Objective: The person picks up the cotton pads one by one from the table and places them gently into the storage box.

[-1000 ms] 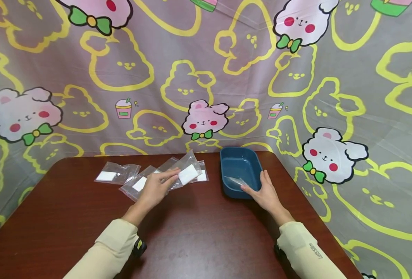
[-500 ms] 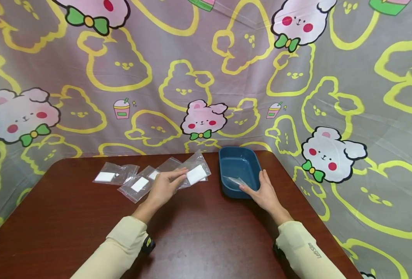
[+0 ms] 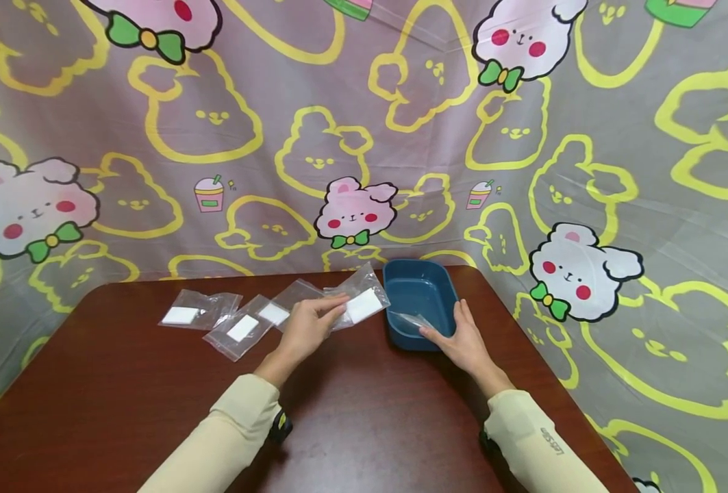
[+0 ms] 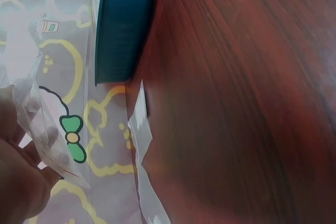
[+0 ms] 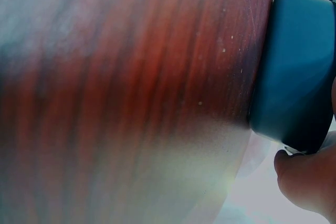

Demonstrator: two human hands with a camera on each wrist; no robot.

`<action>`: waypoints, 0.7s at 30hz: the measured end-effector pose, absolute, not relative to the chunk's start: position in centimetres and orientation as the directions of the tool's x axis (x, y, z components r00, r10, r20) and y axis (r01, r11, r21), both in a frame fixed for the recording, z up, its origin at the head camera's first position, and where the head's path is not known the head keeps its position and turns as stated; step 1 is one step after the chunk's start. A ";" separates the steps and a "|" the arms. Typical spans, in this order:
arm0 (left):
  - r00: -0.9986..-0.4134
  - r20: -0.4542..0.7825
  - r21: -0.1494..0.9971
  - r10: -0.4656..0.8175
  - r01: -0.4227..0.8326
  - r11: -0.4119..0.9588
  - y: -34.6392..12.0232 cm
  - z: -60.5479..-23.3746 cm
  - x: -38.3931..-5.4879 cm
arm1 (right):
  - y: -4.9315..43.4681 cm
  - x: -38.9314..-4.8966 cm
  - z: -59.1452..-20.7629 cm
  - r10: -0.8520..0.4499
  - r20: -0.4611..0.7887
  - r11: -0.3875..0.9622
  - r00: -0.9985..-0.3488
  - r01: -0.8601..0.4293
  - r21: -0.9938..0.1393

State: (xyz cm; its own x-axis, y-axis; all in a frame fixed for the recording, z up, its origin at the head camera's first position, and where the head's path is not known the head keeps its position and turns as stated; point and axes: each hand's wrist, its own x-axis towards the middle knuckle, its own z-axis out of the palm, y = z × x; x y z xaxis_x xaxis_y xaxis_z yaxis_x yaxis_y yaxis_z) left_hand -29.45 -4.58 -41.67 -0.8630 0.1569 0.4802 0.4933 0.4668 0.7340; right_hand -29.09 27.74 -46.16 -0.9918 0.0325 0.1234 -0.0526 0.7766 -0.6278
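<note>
My left hand (image 3: 307,329) pinches a clear plastic bag (image 3: 364,306) with a white rectangle in it, held up beside the blue bin (image 3: 407,341). In the left wrist view this bag (image 4: 50,135) hangs from the fingers, the bin (image 4: 123,30) standing beyond. My right hand (image 3: 468,346) is at the bin's near right corner, its thumb and fingers on either side of the wall. Under that thumb, a clear plastic piece (image 3: 414,319) sticks out over the bin's inside. The right wrist view shows the thumb (image 5: 304,182) close against the bin (image 5: 294,66).
Several more clear bags with white rectangles lie on the brown table (image 3: 351,411) to the left: one at the far left (image 3: 181,315), another (image 3: 240,329) nearer, and a third (image 3: 275,313) partly overlapped. A patterned curtain (image 3: 265,150) rises behind the table and along its right side.
My left hand has carried the bag rightward, and its far corner now overlaps the bin's left edge. The right hand and the bin keep their places as the view shifts slightly.
</note>
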 end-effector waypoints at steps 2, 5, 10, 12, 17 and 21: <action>-0.865 0.477 0.735 0.156 0.490 0.469 -4.1 -41.6 -29.6 | 27.7 -29.1 -46.2 0.037 0.123 0.778 -0.992 -0.049 -0.627; -0.867 0.476 0.734 0.151 0.486 0.474 -3.3 -41.7 -29.9 | 27.7 -29.1 -46.1 0.040 0.122 0.778 -0.992 -0.046 -0.627; -0.872 0.469 0.744 0.141 0.476 0.468 -1.8 -41.7 -30.4 | 27.7 -29.1 -45.9 0.047 0.114 0.778 -0.992 -0.035 -0.627; -0.878 0.459 0.749 0.137 0.465 0.471 -1.2 -41.7 -30.5 | 27.7 -29.1 -45.9 0.048 0.114 0.778 -0.992 -0.034 -0.627; -0.884 0.451 0.740 0.123 0.448 0.502 0.4 -41.7 -30.9 | 27.6 -29.1 -46.1 0.045 0.128 0.778 -0.991 -0.046 -0.626; -0.877 0.463 0.722 0.125 0.455 0.521 1.4 -41.4 -31.2 | 27.6 -29.2 -46.1 0.046 0.137 0.779 -0.989 -0.050 -0.626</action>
